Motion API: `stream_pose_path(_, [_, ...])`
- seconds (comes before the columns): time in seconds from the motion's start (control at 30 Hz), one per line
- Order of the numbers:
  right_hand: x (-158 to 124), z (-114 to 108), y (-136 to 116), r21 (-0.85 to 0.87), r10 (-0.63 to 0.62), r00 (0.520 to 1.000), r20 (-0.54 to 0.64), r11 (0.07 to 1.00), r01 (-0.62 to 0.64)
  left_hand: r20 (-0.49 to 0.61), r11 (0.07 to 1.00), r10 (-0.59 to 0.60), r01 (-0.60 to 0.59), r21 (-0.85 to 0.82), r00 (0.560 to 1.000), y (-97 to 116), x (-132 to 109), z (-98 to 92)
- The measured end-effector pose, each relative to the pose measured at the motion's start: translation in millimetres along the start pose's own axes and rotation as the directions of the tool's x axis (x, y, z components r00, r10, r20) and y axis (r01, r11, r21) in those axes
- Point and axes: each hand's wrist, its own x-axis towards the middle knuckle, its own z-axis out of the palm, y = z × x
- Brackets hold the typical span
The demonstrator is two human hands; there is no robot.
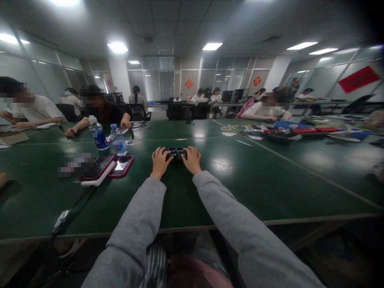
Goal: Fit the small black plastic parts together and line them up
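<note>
Two bare hands in grey sleeves reach forward over a dark green table [249, 192] and meet at a small dark object [177, 152], which lies between them, just beyond the ends of the thumbs. The object is slightly left of the middle of the view and well in from the near table edge. It shows two dark, screen-like rectangles side by side, and its long axis appears to run left to right — across the wearer, from one hand to the other. The left hand [160, 161] holds its left end and the right hand [192, 159] its right end, each with fingers curved over the far side and thumb pointing inward on the near side, only slightly parted around it. Neither hand is clearly nearer; the object sits about evenly between them. Its finer parts are too small to make out, and whether it rests on the table or is lifted a little cannot be told. To the left, well apart from the hands, lie a red-edged phone [121, 165] and, farther back, two plastic bottles, one with a white cap [98, 136] and one with a blue cap [119, 143].
</note>
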Motion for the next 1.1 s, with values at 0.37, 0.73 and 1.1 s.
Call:
stream_pose_path(0.37, [0,6,8,0.027,-0.084,0.991,0.103,0.996,0.082,0.075,0.996,0.074,-0.077,0.04,0.994,5,-2,-1.2])
stream_pose_path(0.73, [1,5,8,0.055,-0.048,0.994,0.1,0.998,0.043,0.119,0.999,0.04,-0.044,0.031,0.992,7,-3,-4.0])
stream_pose_path(1.1, [3,3,6,0.052,-0.027,0.996,0.09,0.998,0.023,0.141,0.998,0.041,-0.046,0.032,0.989,7,-3,-4.7])
